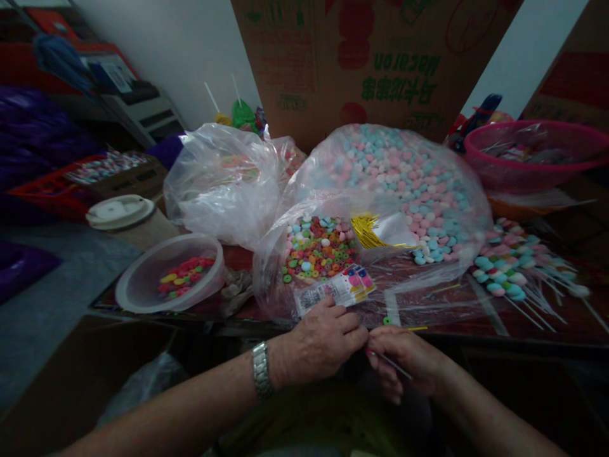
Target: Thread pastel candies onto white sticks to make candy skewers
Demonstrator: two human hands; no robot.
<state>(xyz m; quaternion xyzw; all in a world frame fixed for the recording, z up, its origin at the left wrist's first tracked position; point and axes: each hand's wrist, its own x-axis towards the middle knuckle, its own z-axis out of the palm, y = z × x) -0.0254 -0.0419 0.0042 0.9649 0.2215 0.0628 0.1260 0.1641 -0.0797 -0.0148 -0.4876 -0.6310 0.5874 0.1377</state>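
Note:
My left hand [328,336], with a metal watch [261,369] on its wrist, is closed with its fingertips against my right hand; what it pinches is hidden. In my right hand [406,355] is a thin white stick [394,366], slanting down to the right, with a small pinkish-red bit by the fingers. Just beyond the left knuckles lie printed labels [333,291] on clear plastic. Behind them are colourful candy rings [328,254] mixed with pastel candies. A green ring [386,320] and a yellow twist tie [419,328] rest near the right thumb.
A big clear bag of pastel candies [419,184] stands behind, beside gold twist ties [368,231]. A round plastic tub [216,273] sits left, candy skewers [504,276] and a pink basket [537,168] right. A large cardboard box [295,63] rises at the back.

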